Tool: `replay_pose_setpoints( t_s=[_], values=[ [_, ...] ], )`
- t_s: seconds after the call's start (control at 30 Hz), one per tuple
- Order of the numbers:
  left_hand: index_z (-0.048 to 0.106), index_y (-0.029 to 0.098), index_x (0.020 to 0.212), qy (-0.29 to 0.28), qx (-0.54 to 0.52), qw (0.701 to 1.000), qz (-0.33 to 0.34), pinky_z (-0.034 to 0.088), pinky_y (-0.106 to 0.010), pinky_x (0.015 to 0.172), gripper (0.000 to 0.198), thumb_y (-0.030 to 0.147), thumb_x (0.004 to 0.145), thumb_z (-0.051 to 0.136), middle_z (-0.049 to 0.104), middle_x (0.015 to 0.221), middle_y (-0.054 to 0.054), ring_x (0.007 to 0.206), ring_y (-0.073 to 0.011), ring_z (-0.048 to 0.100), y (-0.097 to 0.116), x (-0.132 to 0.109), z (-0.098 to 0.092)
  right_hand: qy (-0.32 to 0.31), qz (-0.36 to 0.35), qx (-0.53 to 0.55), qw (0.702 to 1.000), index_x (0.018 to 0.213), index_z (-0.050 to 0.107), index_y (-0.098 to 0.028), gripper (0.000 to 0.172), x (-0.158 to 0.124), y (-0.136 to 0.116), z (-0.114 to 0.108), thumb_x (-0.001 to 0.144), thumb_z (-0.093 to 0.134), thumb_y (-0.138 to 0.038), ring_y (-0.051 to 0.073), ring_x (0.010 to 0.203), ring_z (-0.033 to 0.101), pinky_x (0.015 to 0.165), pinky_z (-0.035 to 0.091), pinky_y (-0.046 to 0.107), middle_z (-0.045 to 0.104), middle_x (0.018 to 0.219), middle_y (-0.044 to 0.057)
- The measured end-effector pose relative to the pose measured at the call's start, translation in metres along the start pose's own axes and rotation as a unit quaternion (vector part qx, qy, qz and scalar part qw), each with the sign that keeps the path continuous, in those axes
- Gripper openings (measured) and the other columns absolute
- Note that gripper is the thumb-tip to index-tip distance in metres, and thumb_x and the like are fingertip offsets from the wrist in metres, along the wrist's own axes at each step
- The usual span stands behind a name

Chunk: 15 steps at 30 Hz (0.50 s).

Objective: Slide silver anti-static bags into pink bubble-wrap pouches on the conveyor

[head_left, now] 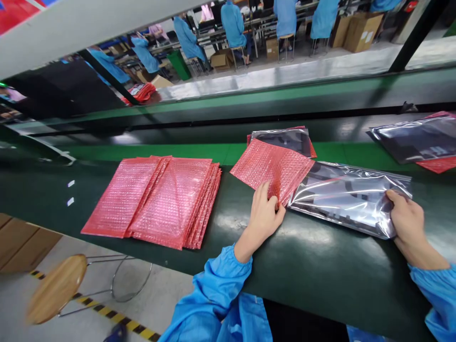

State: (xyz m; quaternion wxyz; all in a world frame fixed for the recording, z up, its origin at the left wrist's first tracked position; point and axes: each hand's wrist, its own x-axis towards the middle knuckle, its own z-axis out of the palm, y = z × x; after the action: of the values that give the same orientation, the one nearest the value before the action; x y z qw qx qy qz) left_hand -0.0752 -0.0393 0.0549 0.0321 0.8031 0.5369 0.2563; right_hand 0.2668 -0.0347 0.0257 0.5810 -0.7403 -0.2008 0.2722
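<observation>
My left hand (265, 211) pinches the near edge of a red bubble-wrap bag (267, 164), fingers curled at its corner. The right end of a shiny antistatic bag (349, 192) is in my right hand (408, 221), thumb on top and fingers closed. A dark flat item shows through that bag. Its left end meets the red bag's edge; whether it is inside or only against it, I cannot tell. Behind the red bag lies another packed antistatic bag (285, 138) on red wrap. To the left rests a pile of red bubble-wrap bags (171, 199).
More packed bags (423, 135) lie at the far right on a green belt (228, 153). A black rail runs behind it. A wooden stool (57, 289) and cardboard boxes (24, 244) stand at lower left. People in blue coats (233, 23) sit beyond the line.
</observation>
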Motion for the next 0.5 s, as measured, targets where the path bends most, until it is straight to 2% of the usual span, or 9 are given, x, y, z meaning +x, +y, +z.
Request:
replay_pose_setpoints(
  t_s=[0.13,0.27,0.4,0.5],
  values=[
    [0.061,0.017,0.076,0.009,0.002,1.000,0.011,0.044,-0.060,0.117,0.013,0.016,0.088,0.062,0.048,0.154,-0.023,0.146,-0.0389,0.045,0.012,-0.002,0.003,0.013,0.021,0.031,0.999,0.077,0.067,-0.014,0.034,-0.005,-0.005,0.003,0.057,0.072,-0.042,0.014,0.063,0.050,0.053,0.037,0.026,0.058,0.070,0.001],
    [0.064,0.017,0.079,0.016,-0.003,0.999,0.031,0.041,-0.061,0.120,0.008,0.013,0.086,0.062,0.046,0.157,-0.022,0.150,-0.0384,0.039,0.027,-0.004,0.006,0.015,0.018,0.040,0.999,0.074,0.064,-0.016,0.038,-0.013,-0.007,0.007,0.053,0.072,-0.047,0.014,0.065,0.048,0.053,0.035,0.026,0.055,0.070,-0.001],
    [0.066,0.018,0.086,0.016,-0.017,0.998,0.053,0.041,-0.060,0.120,0.010,0.009,0.085,0.060,0.043,0.161,-0.019,0.155,-0.0355,0.033,0.037,-0.005,0.009,0.001,-0.001,0.020,1.000,0.077,0.062,-0.016,0.038,-0.028,-0.002,0.012,0.060,0.069,-0.050,0.014,0.067,0.046,0.055,0.036,0.027,0.054,0.073,0.000],
    [0.067,0.017,0.086,0.029,-0.054,0.997,0.048,0.040,-0.061,0.119,0.010,0.010,0.083,0.061,0.041,0.162,-0.021,0.155,-0.0371,0.033,0.040,-0.006,0.003,-0.020,-0.036,-0.017,0.999,0.080,0.059,-0.017,0.035,-0.036,-0.001,0.013,0.069,0.064,-0.050,0.015,0.069,0.048,0.058,0.039,0.028,0.054,0.073,0.002]
  ],
)
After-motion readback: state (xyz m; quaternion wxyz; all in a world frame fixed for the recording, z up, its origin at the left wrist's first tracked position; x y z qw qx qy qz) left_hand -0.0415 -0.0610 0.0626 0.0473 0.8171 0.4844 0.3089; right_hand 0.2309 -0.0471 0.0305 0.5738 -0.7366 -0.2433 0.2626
